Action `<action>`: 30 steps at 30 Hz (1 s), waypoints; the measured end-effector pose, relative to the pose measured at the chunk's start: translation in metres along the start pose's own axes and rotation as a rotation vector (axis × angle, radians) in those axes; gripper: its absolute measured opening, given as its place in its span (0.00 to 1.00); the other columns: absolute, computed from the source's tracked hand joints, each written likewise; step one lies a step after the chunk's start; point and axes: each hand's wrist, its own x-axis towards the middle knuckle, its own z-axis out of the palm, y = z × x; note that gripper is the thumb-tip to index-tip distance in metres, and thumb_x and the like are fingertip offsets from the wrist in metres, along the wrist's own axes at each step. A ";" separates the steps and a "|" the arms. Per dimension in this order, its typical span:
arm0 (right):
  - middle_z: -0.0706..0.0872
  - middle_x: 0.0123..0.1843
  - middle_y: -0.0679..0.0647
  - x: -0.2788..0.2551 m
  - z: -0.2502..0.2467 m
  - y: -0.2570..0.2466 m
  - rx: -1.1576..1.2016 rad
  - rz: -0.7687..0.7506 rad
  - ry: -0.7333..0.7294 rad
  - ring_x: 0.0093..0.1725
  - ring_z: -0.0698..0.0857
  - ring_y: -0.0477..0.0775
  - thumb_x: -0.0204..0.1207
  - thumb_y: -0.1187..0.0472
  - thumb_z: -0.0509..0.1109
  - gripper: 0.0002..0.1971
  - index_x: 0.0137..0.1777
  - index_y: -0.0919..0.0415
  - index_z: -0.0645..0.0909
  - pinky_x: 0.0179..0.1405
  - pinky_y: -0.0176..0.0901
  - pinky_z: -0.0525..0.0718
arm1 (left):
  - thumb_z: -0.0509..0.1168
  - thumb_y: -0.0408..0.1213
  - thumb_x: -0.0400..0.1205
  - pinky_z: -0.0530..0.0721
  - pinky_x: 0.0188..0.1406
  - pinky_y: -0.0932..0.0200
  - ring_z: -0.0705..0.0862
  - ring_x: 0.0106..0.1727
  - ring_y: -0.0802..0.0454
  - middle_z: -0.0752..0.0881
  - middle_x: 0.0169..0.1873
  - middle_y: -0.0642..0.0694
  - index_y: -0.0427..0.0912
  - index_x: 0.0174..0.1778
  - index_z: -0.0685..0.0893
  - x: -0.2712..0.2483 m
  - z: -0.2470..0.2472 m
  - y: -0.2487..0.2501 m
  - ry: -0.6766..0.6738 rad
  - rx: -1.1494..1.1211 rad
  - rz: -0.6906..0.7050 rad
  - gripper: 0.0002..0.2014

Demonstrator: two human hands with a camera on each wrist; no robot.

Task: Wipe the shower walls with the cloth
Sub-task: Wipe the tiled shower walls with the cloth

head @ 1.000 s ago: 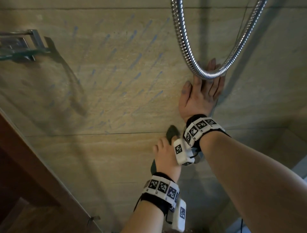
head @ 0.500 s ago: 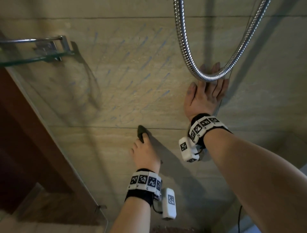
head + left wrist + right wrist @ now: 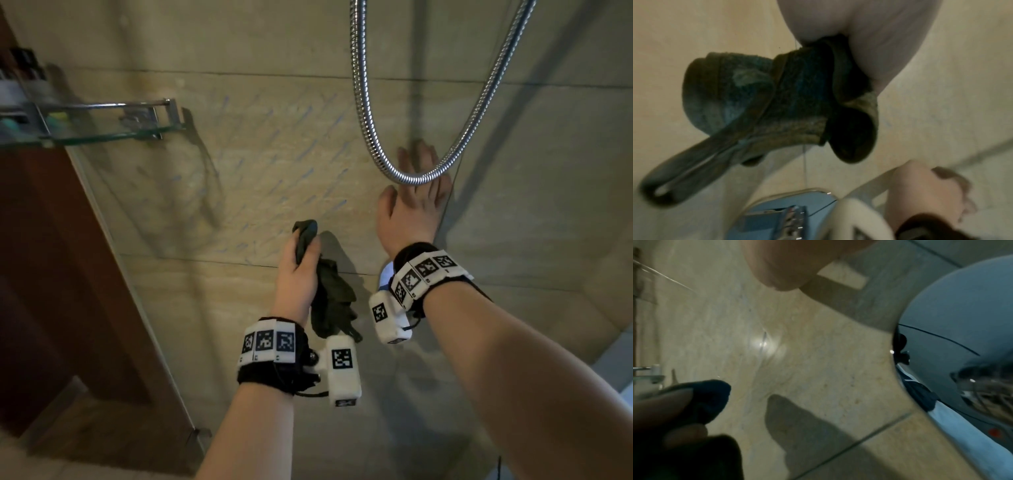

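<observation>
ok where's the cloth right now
In the head view the dark cloth hangs bunched from the left hand, left of the right hand flat on the wall.

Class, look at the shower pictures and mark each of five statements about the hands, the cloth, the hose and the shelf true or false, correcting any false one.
1. The left hand grips the dark green bunched cloth. True.
2. The right hand lies with its fingers spread flat on the beige stone shower wall. True.
3. The ribbed silver metal shower hose loops behind the right hand. False: it hangs in front of the fingers.
4. The glass shelf with a chrome rail sits to the right of both hands. False: it is up to the left.
5. The right hand holds the cloth. False: it holds nothing.
</observation>
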 end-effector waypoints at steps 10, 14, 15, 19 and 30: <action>0.60 0.83 0.65 -0.015 0.025 0.019 -0.107 -0.094 -0.014 0.81 0.52 0.63 0.83 0.56 0.51 0.28 0.83 0.57 0.57 0.81 0.55 0.40 | 0.64 0.42 0.83 0.86 0.34 0.59 0.87 0.36 0.50 0.87 0.37 0.42 0.41 0.61 0.82 0.001 -0.003 0.024 -0.146 -0.268 -0.117 0.13; 0.63 0.81 0.68 -0.014 0.030 0.020 -0.109 -0.117 0.016 0.80 0.54 0.65 0.83 0.56 0.51 0.27 0.82 0.59 0.57 0.80 0.56 0.40 | 0.64 0.50 0.80 0.84 0.47 0.52 0.88 0.42 0.48 0.89 0.43 0.42 0.45 0.66 0.82 0.001 -0.007 0.025 -0.146 -0.375 -0.165 0.21; 0.63 0.81 0.68 -0.014 0.028 0.019 -0.110 -0.116 0.023 0.80 0.55 0.66 0.83 0.56 0.51 0.27 0.82 0.60 0.58 0.80 0.56 0.40 | 0.63 0.51 0.81 0.84 0.48 0.51 0.87 0.42 0.47 0.89 0.43 0.42 0.45 0.67 0.81 0.001 -0.006 0.024 -0.139 -0.395 -0.188 0.21; 0.66 0.79 0.68 -0.016 0.019 0.005 -0.047 -0.013 0.003 0.79 0.61 0.68 0.80 0.58 0.54 0.26 0.78 0.63 0.67 0.80 0.56 0.45 | 0.60 0.51 0.84 0.85 0.44 0.51 0.86 0.40 0.45 0.87 0.41 0.41 0.43 0.72 0.77 -0.001 0.001 0.022 -0.121 -0.419 -0.253 0.23; 0.88 0.33 0.54 -0.007 -0.029 -0.029 1.408 0.848 -1.027 0.33 0.86 0.50 0.87 0.53 0.48 0.22 0.49 0.64 0.81 0.37 0.41 0.84 | 0.55 0.39 0.86 0.85 0.43 0.56 0.86 0.49 0.46 0.87 0.54 0.38 0.37 0.65 0.81 -0.019 0.014 0.029 -0.155 -0.374 -0.056 0.17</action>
